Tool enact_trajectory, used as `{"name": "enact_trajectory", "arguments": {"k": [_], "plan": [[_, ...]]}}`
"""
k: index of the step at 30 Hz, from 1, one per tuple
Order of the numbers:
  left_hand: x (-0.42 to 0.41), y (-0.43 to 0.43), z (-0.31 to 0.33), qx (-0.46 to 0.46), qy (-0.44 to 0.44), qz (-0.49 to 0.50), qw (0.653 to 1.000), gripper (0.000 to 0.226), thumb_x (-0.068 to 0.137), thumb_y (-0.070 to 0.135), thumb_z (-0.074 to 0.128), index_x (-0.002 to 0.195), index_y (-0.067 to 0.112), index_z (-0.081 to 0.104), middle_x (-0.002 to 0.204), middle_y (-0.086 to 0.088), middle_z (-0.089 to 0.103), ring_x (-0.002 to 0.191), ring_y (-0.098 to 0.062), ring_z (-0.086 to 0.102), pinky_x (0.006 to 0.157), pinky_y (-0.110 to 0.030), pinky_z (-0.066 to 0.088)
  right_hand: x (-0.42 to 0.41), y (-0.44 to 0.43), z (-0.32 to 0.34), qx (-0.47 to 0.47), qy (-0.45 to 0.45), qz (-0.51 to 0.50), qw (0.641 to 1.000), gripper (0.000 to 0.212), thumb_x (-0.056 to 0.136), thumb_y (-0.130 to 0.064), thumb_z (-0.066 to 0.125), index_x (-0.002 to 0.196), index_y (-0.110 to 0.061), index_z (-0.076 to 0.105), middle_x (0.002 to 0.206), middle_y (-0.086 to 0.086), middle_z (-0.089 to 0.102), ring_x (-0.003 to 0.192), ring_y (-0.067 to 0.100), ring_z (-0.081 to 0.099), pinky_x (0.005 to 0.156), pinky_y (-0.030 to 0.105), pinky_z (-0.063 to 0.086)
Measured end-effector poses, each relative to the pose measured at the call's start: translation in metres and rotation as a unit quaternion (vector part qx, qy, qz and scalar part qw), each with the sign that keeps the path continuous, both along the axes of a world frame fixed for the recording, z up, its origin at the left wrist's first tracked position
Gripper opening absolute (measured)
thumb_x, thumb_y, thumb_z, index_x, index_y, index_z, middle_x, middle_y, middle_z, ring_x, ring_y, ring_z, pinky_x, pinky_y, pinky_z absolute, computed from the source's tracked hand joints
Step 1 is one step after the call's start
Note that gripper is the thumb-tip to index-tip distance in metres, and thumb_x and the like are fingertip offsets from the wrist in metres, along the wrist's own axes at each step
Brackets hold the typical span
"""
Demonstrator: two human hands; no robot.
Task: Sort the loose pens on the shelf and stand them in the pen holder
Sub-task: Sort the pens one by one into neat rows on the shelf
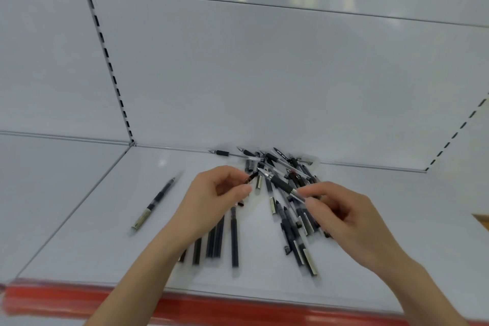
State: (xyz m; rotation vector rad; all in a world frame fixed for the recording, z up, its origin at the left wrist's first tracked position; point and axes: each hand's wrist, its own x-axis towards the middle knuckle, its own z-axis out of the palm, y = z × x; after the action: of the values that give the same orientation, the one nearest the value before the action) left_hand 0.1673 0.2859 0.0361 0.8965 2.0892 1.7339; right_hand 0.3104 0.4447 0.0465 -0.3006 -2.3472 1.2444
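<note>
Above the pen pile [285, 193] on the white shelf [79, 219], the right hand [344, 217] pinches a clear gel pen [280, 184] while the left hand [211, 201] grips its small black cap [251, 177], likely to recap it. No pen holder shows.

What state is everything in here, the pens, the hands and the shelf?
Left hand: pinching a small dark piece, perhaps a cap.
Right hand: holding one pen by its clear barrel.
Held pen: lifted, tilted over the heap.
Pen heap: loose, crisscrossed, lying flat.
Single pen: lying apart on the left.
Shelf: white; no pen holder in view.
</note>
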Motion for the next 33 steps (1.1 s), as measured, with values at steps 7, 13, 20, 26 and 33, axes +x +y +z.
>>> {"name": "enact_trajectory", "arguments": {"k": [7, 13, 20, 26, 33], "plan": [[0.001, -0.004, 0.006, 0.011, -0.003, 0.014, 1.000, 0.017, 0.080, 0.006, 0.067, 0.079, 0.023, 0.066, 0.082, -0.001, 0.071, 0.075, -0.005, 0.063, 0.078, -0.020, 0.051, -0.001, -0.007, 0.004, 0.006, -0.007, 0.035, 0.999, 0.018, 0.083, -0.013, 0.063, 0.081, -0.030, 0.070, 0.040, -0.008, 0.038, 0.042, 0.003, 0.032, 0.046, 0.008, 0.026], [0.002, -0.007, 0.014, 0.085, -0.054, 0.006, 0.995, 0.017, 0.076, 0.003, 0.069, 0.084, 0.017, 0.070, 0.073, 0.001, 0.068, 0.069, -0.007, 0.060, 0.066, -0.014, 0.050, -0.002, -0.011, 0.004, -0.013, -0.041, 0.058, 0.997, 0.015, 0.083, -0.021, 0.063, 0.081, -0.034, 0.068, 0.043, -0.004, 0.041, 0.045, 0.006, 0.037, 0.048, 0.011, 0.034], [0.013, 0.014, 0.015, 0.213, -0.160, 0.041, 0.963, 0.009, 0.078, 0.008, 0.064, 0.086, 0.013, 0.066, 0.068, 0.000, 0.070, 0.067, -0.008, 0.065, 0.072, -0.024, 0.055, -0.009, -0.034, 0.003, -0.037, -0.062, 0.073, 0.995, 0.022, 0.090, -0.019, 0.054, 0.069, -0.024, 0.058, 0.046, -0.004, 0.056, 0.037, 0.004, 0.043, 0.044, 0.014, 0.036], [0.016, 0.019, 0.024, 0.237, -0.160, 0.047, 0.957, 0.014, 0.080, 0.002, 0.064, 0.088, 0.013, 0.066, 0.062, 0.001, 0.069, 0.063, -0.008, 0.065, 0.072, -0.024, 0.056, -0.017, -0.042, -0.005, -0.014, 0.010, 0.044, 0.999, 0.022, 0.091, -0.014, 0.053, 0.069, -0.016, 0.056, 0.042, -0.007, 0.050, 0.039, 0.004, 0.045, 0.047, 0.014, 0.036], [0.013, 0.014, 0.019, 0.252, -0.174, 0.060, 0.950, 0.012, 0.081, 0.003, 0.062, 0.090, 0.010, 0.065, 0.062, 0.001, 0.069, 0.063, -0.010, 0.065, 0.072, -0.026, 0.056, -0.025, -0.047, -0.007, -0.039, 0.006, 0.061, 0.997, 0.019, 0.091, -0.015, 0.053, 0.072, -0.012, 0.058, 0.044, -0.004, 0.052, 0.038, 0.005, 0.044, 0.045, 0.015, 0.036]]}}
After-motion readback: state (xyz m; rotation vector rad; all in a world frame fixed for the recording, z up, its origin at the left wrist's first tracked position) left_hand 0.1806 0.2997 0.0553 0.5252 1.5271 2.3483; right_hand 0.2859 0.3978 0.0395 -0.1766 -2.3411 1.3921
